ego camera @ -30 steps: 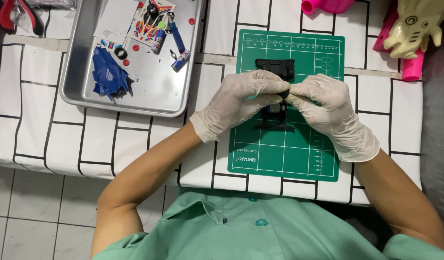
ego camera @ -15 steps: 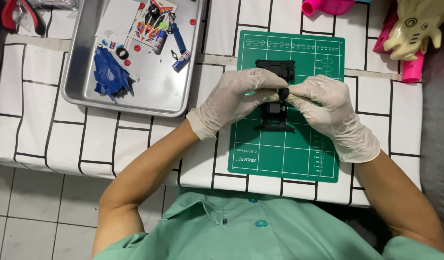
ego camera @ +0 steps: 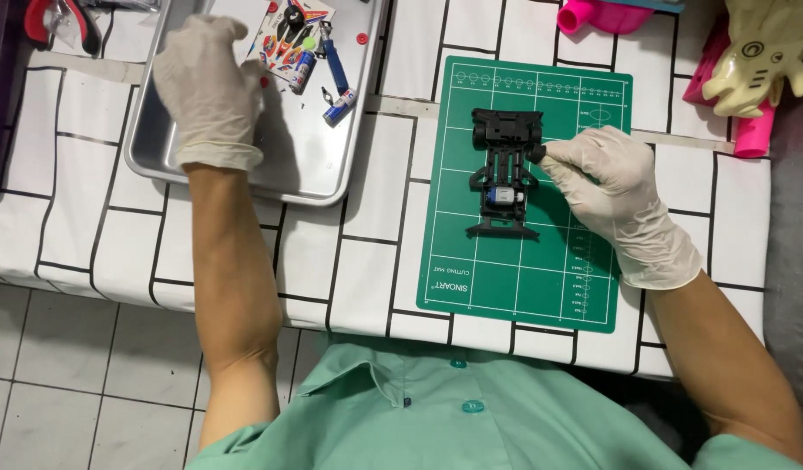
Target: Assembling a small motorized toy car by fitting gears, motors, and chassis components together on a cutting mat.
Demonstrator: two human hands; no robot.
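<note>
Left hand (ego camera: 208, 91) reaches open into the shallow metal tray (ego camera: 319, 178) of small parts.
Right hand (ego camera: 612, 193) pinches a small black wheel at the black plastic toy-car chassis (ego camera: 504, 174) on the green cutting mat (ego camera: 523, 287); next, I think, a careful fit.

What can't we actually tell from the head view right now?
- Left hand: over the metal tray; palm faces down, so whatever it holds or touches is hidden.
- Right hand: fingertips at the black chassis on the green cutting mat; the part they pinch is too small to identify.
- Small parts in the tray: too small, partly cut by the top edge.
- Red-handled pliers: cut by the top edge.
</note>
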